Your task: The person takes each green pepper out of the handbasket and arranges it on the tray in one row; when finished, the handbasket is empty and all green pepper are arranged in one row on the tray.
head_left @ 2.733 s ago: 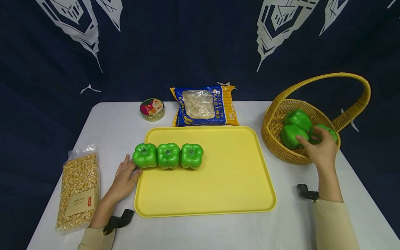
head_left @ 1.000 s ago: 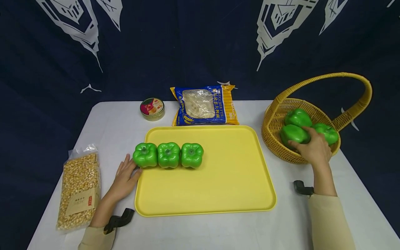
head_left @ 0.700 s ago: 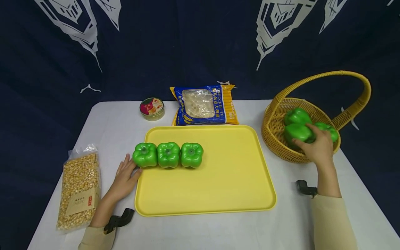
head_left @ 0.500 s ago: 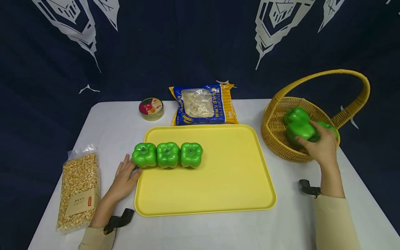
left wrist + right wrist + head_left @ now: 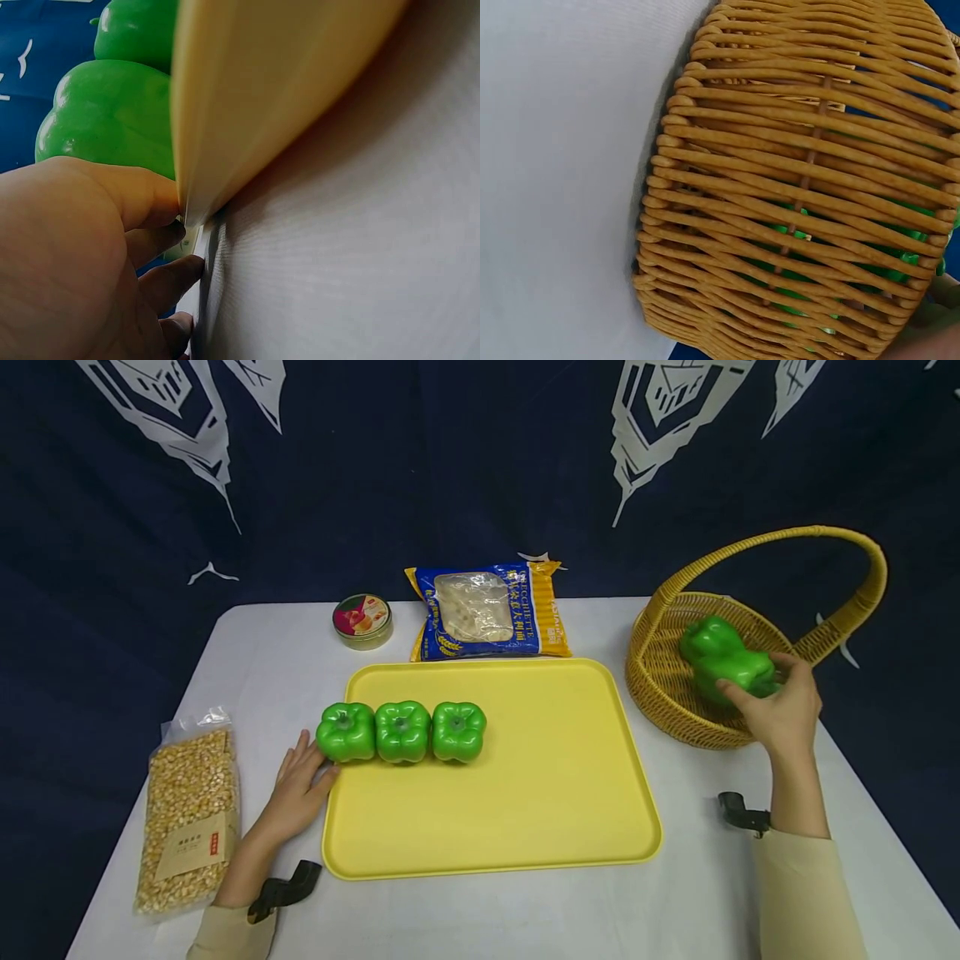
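Frame right: right hand (image 5: 783, 703) curled round pepper (image 5: 735, 671), now shifted rightward in basket (image 5: 686, 729) | left of centre: left hand (image 5: 298, 789), fingers extended, by tray (image 5: 517, 814), unmoved

the peppers (image 5: 403, 732) look smooth and glossy, the basket (image 5: 678, 722) rough wicker, the tray (image 5: 555, 777) smooth plastic

Head cam fwd/down, wrist views close-up

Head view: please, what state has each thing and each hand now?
Tray, flat, partly filled
Tray peppers, three in a row
Basket, handle up
Rear basket pepper, not held
Right hand, gripping a green pepper
Left hand, fingers extended, at tray's left edge
Tin, closed
Pasta bag, filled
Corn bag, filled, lying flat
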### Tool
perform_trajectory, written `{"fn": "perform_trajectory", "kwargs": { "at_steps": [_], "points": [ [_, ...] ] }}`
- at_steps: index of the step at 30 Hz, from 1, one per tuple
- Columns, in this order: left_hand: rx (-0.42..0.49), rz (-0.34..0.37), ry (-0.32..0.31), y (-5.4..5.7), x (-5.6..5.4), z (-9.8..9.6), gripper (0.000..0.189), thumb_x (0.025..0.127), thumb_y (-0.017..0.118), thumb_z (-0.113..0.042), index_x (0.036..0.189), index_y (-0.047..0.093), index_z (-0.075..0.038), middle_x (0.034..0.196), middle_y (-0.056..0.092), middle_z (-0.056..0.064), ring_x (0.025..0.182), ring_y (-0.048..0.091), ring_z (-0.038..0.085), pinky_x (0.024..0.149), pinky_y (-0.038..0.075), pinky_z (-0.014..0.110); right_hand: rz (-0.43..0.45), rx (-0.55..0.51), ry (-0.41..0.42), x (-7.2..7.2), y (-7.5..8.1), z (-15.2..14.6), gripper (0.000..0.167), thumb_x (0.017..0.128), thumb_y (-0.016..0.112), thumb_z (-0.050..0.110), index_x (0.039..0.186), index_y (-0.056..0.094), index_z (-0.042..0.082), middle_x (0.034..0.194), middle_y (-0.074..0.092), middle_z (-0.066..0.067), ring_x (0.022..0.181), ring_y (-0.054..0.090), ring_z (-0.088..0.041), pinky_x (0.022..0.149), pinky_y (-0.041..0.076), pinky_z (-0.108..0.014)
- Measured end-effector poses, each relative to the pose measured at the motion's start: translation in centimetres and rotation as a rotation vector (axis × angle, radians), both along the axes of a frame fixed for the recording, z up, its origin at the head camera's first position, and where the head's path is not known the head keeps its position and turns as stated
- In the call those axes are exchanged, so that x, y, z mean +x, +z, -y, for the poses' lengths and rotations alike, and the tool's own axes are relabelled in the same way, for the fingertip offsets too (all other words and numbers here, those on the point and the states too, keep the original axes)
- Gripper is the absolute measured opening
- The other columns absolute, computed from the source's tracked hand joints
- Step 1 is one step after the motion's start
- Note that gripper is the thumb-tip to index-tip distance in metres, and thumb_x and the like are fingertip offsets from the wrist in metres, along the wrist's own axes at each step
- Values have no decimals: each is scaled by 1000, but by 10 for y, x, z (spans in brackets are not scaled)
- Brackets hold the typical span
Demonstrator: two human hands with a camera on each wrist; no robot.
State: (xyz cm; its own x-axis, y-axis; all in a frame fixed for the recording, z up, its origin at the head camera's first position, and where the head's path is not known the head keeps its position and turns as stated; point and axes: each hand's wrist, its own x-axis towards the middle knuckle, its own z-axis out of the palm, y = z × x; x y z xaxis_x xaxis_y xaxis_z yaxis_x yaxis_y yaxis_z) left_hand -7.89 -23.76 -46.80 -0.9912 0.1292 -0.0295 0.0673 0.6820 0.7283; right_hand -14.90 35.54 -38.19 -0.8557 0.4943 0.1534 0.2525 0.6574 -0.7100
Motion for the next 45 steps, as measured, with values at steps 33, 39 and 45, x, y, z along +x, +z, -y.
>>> {"fn": "perform_trajectory", "kwargs": {
  "at_steps": [33, 39, 45],
  "points": [
    [-2, -15, -1, 1, 0, 0, 55, 102, 46, -17, 150, 30, 5, 156, 26, 29, 150, -2, 44, 117, -6, 63, -261, 39, 332, 20, 46, 54, 73, 72, 83, 4, 138, 55, 14, 125, 54, 7, 107, 43, 5, 84, 37, -14],
    [-10, 4, 0, 2, -1, 0, 55, 103, 45, -18, 151, 29, 4, 157, 25, 27, 151, -3, 43, 118, -7, 61, -197, 58, 481, 15, 36, 77, 75, 72, 85, 7, 139, 53, 13, 128, 54, -9, 106, 41, 4, 84, 36, -16],
    [-19, 16, 1, 1, -2, 0, 56, 103, 45, -19, 151, 28, 4, 158, 24, 27, 151, -4, 42, 118, -7, 61, -179, 61, 688, 9, 22, 113, 73, 71, 85, 4, 136, 53, 4, 127, 57, -20, 109, 46, -21, 84, 37, -23]
  ]
}}
